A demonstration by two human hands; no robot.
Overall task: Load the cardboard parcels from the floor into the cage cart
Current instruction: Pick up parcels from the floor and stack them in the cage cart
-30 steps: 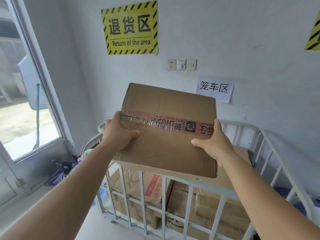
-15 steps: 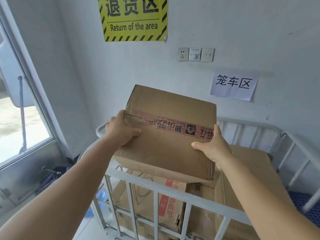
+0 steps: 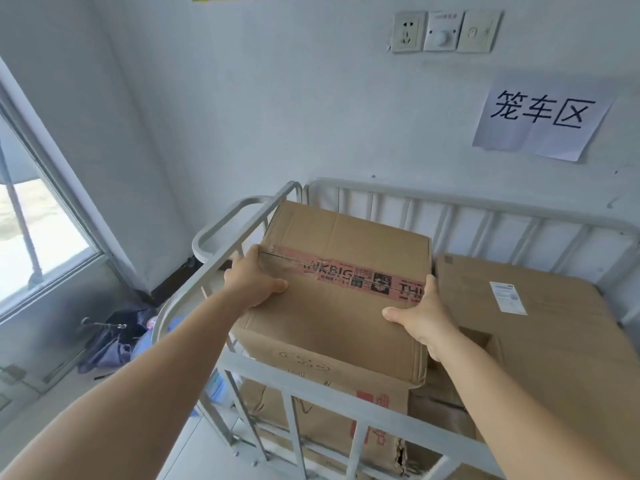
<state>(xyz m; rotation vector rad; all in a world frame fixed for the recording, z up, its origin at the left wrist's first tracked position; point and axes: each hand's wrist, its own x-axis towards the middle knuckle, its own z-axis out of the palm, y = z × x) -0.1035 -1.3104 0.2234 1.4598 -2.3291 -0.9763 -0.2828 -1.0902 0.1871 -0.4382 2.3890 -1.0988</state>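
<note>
A brown cardboard parcel (image 3: 346, 244) sealed with red printed tape is held inside the left half of the white metal cage cart (image 3: 485, 209), on top of another box with red print (image 3: 332, 403). My left hand (image 3: 252, 284) grips its left edge and my right hand (image 3: 422, 315) grips its right edge. A larger flat box (image 3: 554, 341) with a white label lies to the right in the cart, level with the parcel.
The cart stands against a white wall with sockets (image 3: 443, 31) and a paper sign (image 3: 540, 116). A window (image 3: 38, 237) is at left. A dark bag (image 3: 110, 337) and a blue item (image 3: 218, 389) lie on the floor beside the cart's left rail (image 3: 207, 271).
Both hands have carried the parcel forward over the near rail and down into the cart. The view has tilted down and moved closer to the cart.
</note>
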